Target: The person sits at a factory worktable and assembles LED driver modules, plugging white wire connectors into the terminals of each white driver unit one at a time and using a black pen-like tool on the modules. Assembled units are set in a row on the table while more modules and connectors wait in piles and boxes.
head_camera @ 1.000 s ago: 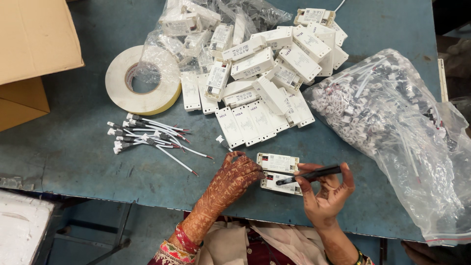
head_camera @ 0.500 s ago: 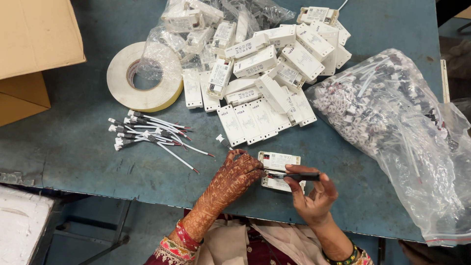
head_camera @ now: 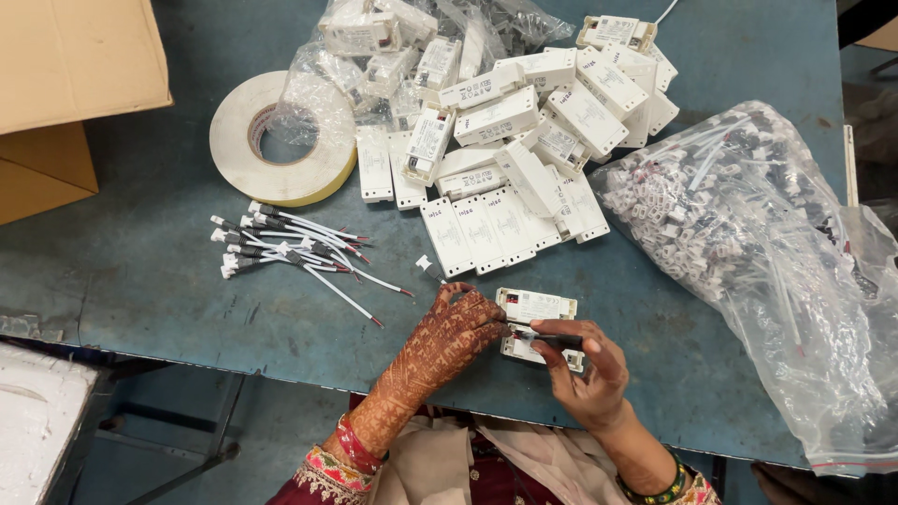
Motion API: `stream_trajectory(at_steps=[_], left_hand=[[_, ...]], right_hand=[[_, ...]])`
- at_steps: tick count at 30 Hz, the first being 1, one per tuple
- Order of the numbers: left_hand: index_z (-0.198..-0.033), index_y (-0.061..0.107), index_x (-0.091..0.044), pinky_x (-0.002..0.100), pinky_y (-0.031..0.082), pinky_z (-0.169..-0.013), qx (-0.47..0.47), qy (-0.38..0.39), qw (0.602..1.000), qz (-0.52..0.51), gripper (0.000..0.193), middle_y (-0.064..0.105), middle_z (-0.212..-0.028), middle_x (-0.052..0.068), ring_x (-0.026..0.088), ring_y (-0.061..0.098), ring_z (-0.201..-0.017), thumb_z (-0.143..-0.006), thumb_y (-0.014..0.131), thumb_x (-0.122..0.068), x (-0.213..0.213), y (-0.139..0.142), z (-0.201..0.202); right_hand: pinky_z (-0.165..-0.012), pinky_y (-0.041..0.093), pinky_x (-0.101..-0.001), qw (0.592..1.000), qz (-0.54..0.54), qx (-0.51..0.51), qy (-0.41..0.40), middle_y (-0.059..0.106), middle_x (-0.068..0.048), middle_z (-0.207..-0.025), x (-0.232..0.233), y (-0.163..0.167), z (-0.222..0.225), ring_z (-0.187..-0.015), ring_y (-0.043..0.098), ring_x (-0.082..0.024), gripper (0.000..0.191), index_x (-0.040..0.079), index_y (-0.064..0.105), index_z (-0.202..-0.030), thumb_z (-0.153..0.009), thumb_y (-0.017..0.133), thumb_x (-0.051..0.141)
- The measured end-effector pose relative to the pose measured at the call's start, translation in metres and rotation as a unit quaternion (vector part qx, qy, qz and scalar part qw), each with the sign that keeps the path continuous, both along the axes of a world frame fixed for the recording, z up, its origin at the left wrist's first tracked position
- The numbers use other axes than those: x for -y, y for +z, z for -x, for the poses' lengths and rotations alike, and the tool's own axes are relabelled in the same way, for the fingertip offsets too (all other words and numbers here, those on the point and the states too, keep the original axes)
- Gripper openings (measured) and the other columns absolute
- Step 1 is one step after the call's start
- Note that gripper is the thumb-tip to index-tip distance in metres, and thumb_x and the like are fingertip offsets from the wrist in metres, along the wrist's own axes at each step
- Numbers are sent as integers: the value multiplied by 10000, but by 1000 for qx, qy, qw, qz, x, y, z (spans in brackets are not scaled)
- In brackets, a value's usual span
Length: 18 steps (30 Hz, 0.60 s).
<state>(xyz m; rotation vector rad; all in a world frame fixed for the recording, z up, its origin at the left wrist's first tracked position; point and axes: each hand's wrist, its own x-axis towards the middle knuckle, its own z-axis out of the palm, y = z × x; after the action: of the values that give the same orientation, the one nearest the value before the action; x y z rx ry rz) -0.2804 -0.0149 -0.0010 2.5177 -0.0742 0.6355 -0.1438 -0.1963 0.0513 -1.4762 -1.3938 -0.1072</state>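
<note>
Near bench edge, left hand (head_camera: 449,337) fingertips press down on a small white module (head_camera: 535,307), fingers curled narrow, not gripping around it. Right hand (head_camera: 585,369) pinches a thin dark tool (head_camera: 547,337) laid across a second white module (head_camera: 524,350), mostly hidden under palm and fingers; tool tip hard to make out. Both modules sit on blue bench (head_camera: 140,309) just beside front edge. Left of hands is open bench, then a loose bunch of white wire leads (head_camera: 290,252). Right: clear plastic bag (head_camera: 776,271) full of small connectors, bottom cut off by frame. Farther back: pile of white modules (head_camera: 505,159), some inside a torn clear bag (head_camera: 374,56); tape roll (head_camera: 281,140); cardboard box (head_camera: 65,84) cropped at left
</note>
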Motion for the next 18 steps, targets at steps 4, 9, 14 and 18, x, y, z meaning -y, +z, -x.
stream_trajectory(at_steps=[4, 9, 14, 18], left_hand=[[-1042, 761, -177, 505, 371, -1124, 13, -4, 1000, 0, 213, 684, -1174, -12, 196, 625, -1160, -862, 661, -124, 0, -1, -1], [-1036, 751, -161, 522, 367, -1119, -1, -1, 1000, 13, 195, 671, -1182, 9, 216, 609, -1184, -870, 650, -142, 1, -1, -1], [-1066, 736, -147, 527, 369, -1120, -7, 5, 1000, 12, 216, 651, -1189, 25, 248, 586, -1201, -873, 638, -154, 5, 0, 3], [-1105, 730, -150, 523, 371, -1115, -13, -1, 1000, 4, 238, 647, -1181, 22, 247, 585, -1189, -891, 624, -146, 7, 2, 7]], right_hand=[[-793, 586, -365, 1000, -3, 31, 1, 745, -98, -1029, -3, 2, -2, -915, 764, -230, 926, 322, 239, -1567, -893, 746, -60], [-767, 596, -377, 1000, -1, 26, 17, 718, -92, -964, -6, 3, -1, -847, 736, -253, 849, 309, 267, -1508, -904, 706, -97], [-771, 590, -390, 1000, -4, 8, 16, 713, -77, -949, -7, -1, 4, -835, 717, -265, 821, 305, 271, -1496, -914, 677, -107], [-792, 591, -387, 1000, -1, 3, 31, 714, -72, -960, -3, -3, 7, -862, 713, -267, 801, 311, 269, -1481, -920, 671, -95]])
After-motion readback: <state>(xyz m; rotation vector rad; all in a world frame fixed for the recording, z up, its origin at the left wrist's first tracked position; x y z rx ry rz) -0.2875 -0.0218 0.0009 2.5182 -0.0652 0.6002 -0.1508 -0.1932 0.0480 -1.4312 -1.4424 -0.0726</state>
